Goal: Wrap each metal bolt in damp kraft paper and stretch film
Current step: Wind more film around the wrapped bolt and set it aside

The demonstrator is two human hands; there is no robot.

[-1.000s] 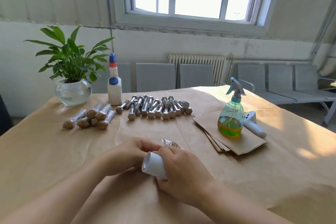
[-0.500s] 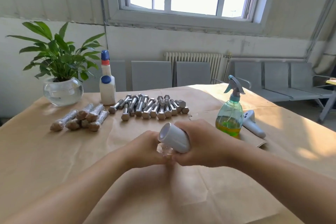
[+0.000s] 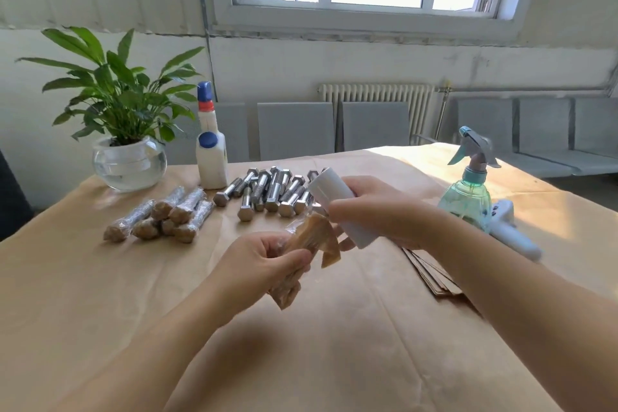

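Your left hand (image 3: 264, 264) grips the paper-wrapped bolt (image 3: 306, 254) above the table (image 3: 100, 311), fingers curled round its middle. Your right hand (image 3: 374, 211) holds the white film roll (image 3: 337, 204) just beside it; clear film seems to run between them, though the blur makes that hard to confirm. Behind the roll, partly hidden by it, lie the bare bolts (image 3: 267, 191). The wrapped bolts (image 3: 167, 216) sit left of those, near the plant bowl (image 3: 128, 164) and white bottle (image 3: 211, 157). The spray bottle (image 3: 468, 191) stands beyond your right forearm, which covers part of the paper stack (image 3: 431, 274).
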